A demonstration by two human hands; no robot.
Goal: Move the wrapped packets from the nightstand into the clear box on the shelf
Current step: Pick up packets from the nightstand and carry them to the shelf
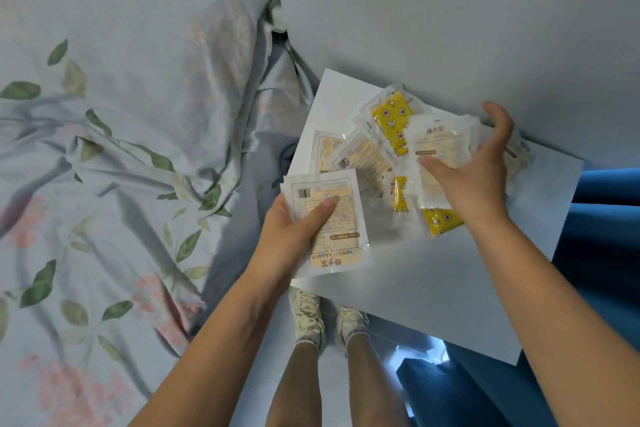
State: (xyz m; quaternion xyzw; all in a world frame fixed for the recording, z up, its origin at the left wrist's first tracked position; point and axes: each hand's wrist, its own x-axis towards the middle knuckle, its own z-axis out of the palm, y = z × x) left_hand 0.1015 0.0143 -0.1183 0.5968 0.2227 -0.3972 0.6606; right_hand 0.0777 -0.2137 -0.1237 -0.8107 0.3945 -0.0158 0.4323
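The wrapped packets point(377, 156) lie in a loose, overlapping heap on the white surface point(433, 270) of the nightstand, right of the frame's centre; some show yellow patterned pads through clear wrap, others pale printed backs. The left hand point(291, 236) holds one packet point(329, 222) at the surface's near left edge, its grip pinching the wrapper with the thumb laid across the printed face and the fingers hidden underneath. The right hand point(474, 163) grips a pale packet point(436, 149) at the right of the heap, thumb on top and fingers curled around its far edge. The surface meets a plain pale wall point(450, 10) that fills the upper right of the frame. A bed point(121, 149) with rumpled floral bedding, green leaves and pink blooms, takes up the whole left side. At the right edge hangs deep blue fabric point(606, 236). At bottom centre the person's bare legs and light laced shoes point(329, 319) stand on a pale floor point(381, 333).
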